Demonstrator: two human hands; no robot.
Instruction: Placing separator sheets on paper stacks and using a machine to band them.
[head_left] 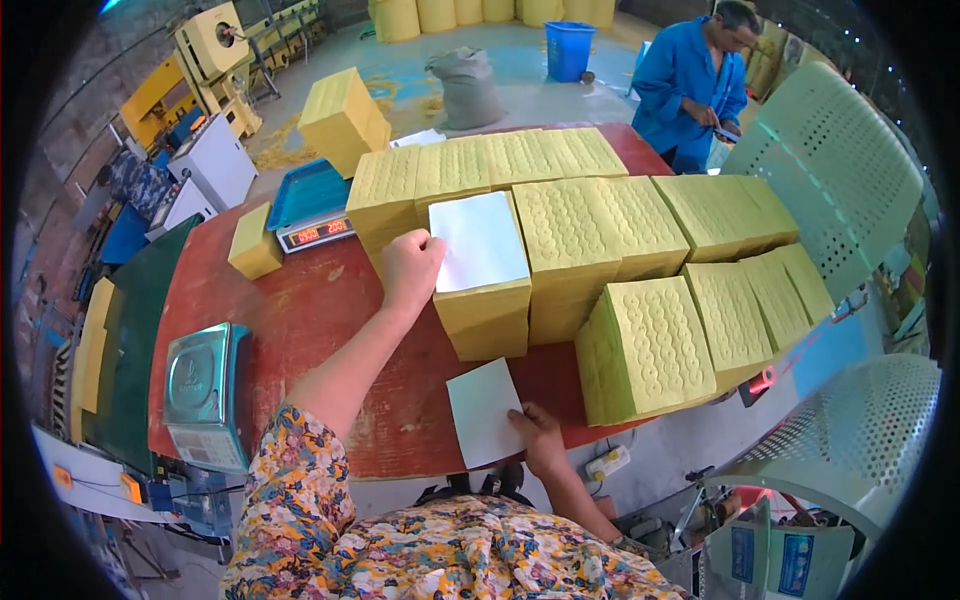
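My left hand (411, 268) is closed, its curled fingers at the left edge of a white paper sheet (482, 240). That sheet lies flat on top of a tall stack of yellow paper (484, 318) in the middle of the table. Lower down, near the table's front edge, my right hand (540, 436) pinches the right side of a second white sheet (483, 413). Around the covered stack stand several more yellow stacks, their tops stamped with rows of rings; one large stack (655, 345) is just right of my right hand.
The red table (300, 340) carries a metal scale (205, 385) at left and a scale with a teal tray (310, 205) behind. A perforated chair (830, 160) stands at right. A person in blue (685, 85) is beyond, near a blue bin (569, 52) and a sack (467, 88).
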